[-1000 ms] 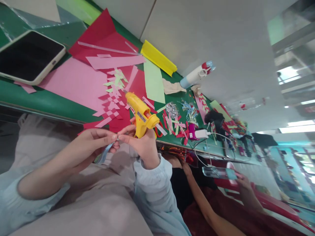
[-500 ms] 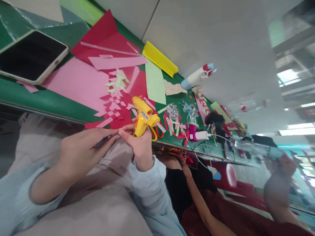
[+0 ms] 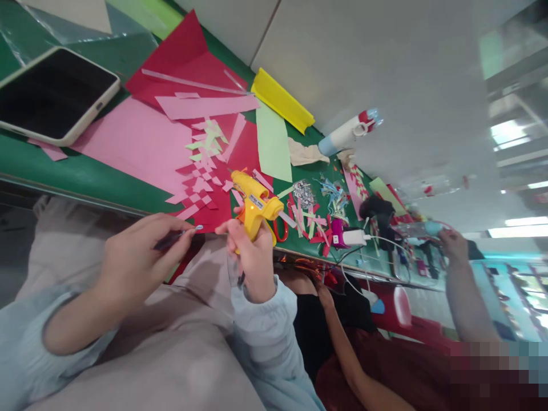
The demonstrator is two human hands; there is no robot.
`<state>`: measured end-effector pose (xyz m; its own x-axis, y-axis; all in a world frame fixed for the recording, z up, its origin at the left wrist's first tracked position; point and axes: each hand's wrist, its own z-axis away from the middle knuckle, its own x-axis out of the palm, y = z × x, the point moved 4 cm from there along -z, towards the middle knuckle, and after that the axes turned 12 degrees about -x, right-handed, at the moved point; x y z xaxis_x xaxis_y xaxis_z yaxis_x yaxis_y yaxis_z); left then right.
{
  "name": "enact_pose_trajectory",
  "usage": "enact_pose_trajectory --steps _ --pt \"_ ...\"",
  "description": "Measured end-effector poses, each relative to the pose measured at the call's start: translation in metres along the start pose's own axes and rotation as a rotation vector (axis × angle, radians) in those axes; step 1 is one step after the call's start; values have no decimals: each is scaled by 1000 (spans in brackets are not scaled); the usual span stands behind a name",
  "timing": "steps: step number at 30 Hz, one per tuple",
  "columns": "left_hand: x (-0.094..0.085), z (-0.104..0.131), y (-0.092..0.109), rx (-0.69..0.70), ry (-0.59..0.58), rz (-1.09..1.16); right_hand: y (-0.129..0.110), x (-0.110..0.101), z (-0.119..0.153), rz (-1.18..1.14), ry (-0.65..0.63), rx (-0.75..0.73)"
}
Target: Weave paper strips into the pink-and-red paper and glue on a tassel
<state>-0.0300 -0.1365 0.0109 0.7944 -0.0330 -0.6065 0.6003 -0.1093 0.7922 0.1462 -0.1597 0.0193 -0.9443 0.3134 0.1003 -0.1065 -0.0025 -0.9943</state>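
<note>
My right hand [image 3: 256, 260] is wrapped round the handle of a yellow glue gun [image 3: 253, 200], a whitish glue stick [image 3: 286, 218] poking out of its back end. The gun's nozzle points up and left, over the paper. Just left of it, my left hand [image 3: 145, 248] pinches a thin, dark, narrow piece [image 3: 168, 241]; a small whitish tip [image 3: 199, 227] shows at the fingertips. What that piece is cannot be made out. A gap lies between the two hands. Beneath the gun, red-handled scissors [image 3: 280, 229] are partly hidden. Something clear with a dark end hangs below my right palm.
Red paper [image 3: 171, 63], pink paper [image 3: 128, 137], a pale green sheet [image 3: 273, 142] and cut strips cover the green tabletop. A phone [image 3: 55, 94] lies left. Further right are a bottle [image 3: 346, 132] and a white plug [image 3: 355, 237] with cables. Another person's arm [image 3: 462, 285] reaches in.
My hands, fingertips touching before, have moved apart. My right hand and the glue gun shifted slightly right. The other person's raised hand moved left and up.
</note>
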Motion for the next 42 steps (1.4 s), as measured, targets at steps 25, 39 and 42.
enact_pose_trajectory --steps 25,39,42 --pt "0 -2 -28 331 -61 -175 11 -12 42 294 -252 144" --pt "0 -3 -24 377 -47 -204 16 -21 46 414 -300 198" --pt "-1 -3 -23 393 -28 -205 14 -21 45 456 -332 172"
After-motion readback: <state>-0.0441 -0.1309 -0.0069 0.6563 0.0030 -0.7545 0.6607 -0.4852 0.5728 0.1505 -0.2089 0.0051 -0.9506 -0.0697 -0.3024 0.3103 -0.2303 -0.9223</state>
